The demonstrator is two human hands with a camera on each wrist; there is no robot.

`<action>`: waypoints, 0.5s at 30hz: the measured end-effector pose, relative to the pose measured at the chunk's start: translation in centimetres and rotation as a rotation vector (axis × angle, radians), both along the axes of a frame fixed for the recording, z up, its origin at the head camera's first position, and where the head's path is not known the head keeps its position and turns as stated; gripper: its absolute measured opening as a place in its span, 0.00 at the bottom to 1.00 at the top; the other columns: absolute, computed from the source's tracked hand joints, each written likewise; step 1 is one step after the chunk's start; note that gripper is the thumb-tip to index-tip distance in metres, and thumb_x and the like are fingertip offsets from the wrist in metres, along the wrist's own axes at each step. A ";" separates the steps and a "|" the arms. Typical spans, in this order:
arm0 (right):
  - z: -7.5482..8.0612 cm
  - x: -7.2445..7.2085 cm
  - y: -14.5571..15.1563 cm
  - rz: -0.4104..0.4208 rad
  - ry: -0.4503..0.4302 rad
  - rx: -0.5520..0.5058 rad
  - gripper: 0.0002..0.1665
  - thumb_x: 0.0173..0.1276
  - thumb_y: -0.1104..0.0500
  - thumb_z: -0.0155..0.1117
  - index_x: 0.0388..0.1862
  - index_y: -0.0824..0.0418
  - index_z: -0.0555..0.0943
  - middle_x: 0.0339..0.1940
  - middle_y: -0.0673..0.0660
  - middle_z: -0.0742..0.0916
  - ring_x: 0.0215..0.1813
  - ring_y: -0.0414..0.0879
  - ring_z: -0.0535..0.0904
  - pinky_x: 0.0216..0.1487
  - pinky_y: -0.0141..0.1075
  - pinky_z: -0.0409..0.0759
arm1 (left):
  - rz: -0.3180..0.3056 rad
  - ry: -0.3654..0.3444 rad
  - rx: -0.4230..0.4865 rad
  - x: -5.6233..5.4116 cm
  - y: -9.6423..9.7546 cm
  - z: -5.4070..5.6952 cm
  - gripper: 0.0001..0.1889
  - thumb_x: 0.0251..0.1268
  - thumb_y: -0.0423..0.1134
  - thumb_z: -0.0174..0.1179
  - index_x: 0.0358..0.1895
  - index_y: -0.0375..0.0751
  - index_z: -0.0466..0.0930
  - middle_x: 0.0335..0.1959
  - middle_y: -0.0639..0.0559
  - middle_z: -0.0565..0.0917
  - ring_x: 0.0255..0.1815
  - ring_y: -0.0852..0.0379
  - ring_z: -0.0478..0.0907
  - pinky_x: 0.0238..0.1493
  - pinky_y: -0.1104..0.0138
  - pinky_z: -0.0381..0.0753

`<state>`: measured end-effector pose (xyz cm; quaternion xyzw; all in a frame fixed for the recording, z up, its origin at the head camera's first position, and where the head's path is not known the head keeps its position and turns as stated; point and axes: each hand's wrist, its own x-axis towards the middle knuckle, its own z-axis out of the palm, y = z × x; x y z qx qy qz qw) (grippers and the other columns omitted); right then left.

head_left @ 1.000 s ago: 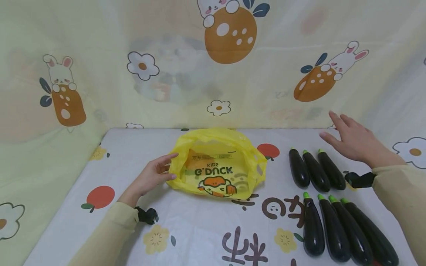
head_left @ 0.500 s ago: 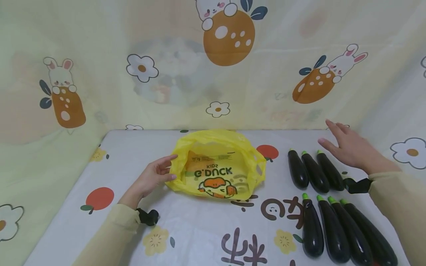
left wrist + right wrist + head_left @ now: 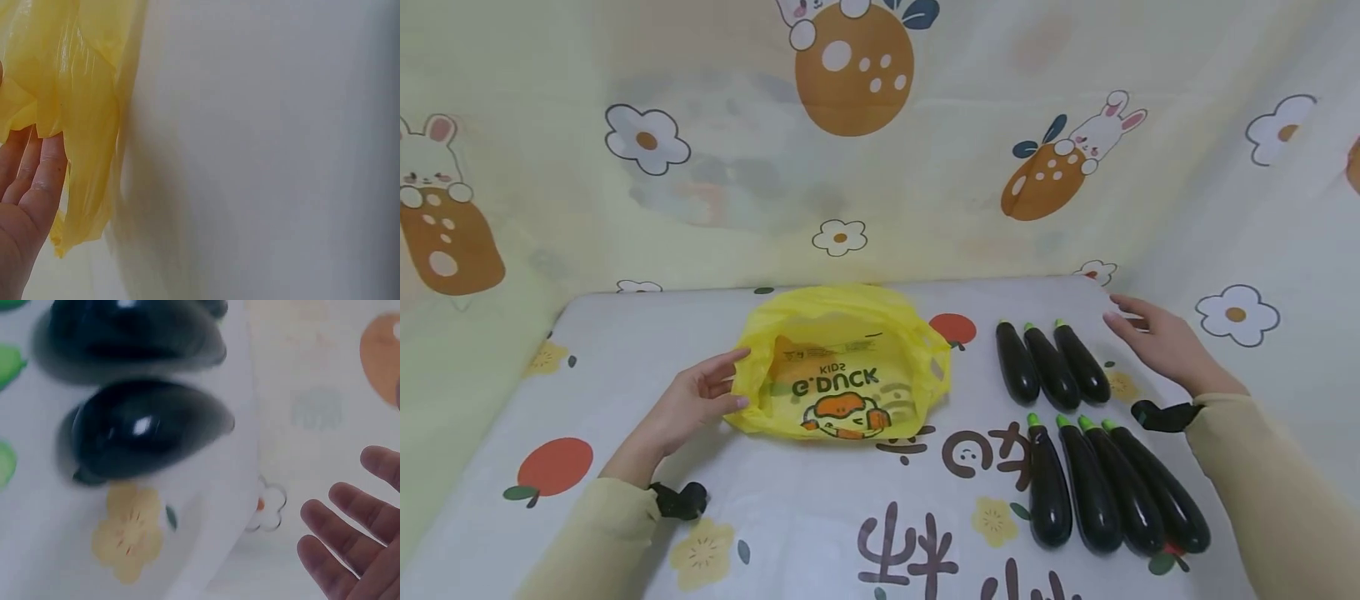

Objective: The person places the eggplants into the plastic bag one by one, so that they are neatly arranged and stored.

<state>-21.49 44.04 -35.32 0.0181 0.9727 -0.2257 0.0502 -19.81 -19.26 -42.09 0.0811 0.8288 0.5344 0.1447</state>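
Observation:
A yellow plastic bag (image 3: 841, 421) with cartoon print lies on the table, its mouth gaping toward me. My left hand (image 3: 688, 404) holds the bag's left edge, thumb and fingers at the film; in the left wrist view the fingertips of this hand (image 3: 31, 187) are hidden behind it. To the right lie dark eggplants with green stem ends: three in a back row, the rightmost eggplant (image 3: 1081, 362) nearest my right hand, and several in a front row, including a long eggplant (image 3: 1161, 492). My right hand (image 3: 1168, 346) hovers beyond the back row, fingers loosely extended, holding nothing.
A white printed cloth (image 3: 775, 517) covers the table. Behind it hangs a pale patterned curtain (image 3: 737, 250), which continues along both sides close to the table's edges. Black straps with small devices (image 3: 1165, 417) sit on both wrists.
My right hand has come down and closer to the back row of eggplants. The head view has turned to the right. The left hand stays at the bag's edge.

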 end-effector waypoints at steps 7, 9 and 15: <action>-0.9 0.5 1.6 -0.046 -0.004 -0.007 0.48 0.81 0.32 0.37 0.83 0.67 0.51 0.77 0.80 0.62 0.72 0.80 0.62 0.66 0.74 0.67 | -0.020 0.017 -0.005 0.5 -0.5 0.4 0.40 0.69 0.37 0.67 0.81 0.45 0.59 0.77 0.30 0.64 0.74 0.32 0.69 0.70 0.46 0.74; -1.3 0.7 1.9 -0.043 -0.011 -0.006 0.49 0.81 0.32 0.38 0.83 0.66 0.50 0.77 0.80 0.62 0.72 0.80 0.63 0.66 0.74 0.67 | -0.023 0.015 -0.001 0.5 -0.4 0.4 0.40 0.69 0.36 0.67 0.81 0.45 0.58 0.77 0.30 0.64 0.74 0.32 0.69 0.70 0.47 0.74; -2.7 0.7 1.5 -0.015 -0.045 -0.010 0.52 0.79 0.32 0.44 0.84 0.66 0.47 0.78 0.80 0.60 0.74 0.80 0.61 0.67 0.73 0.67 | -0.030 0.011 0.009 0.3 0.1 0.3 0.40 0.68 0.35 0.67 0.81 0.45 0.58 0.77 0.31 0.65 0.74 0.32 0.70 0.69 0.50 0.77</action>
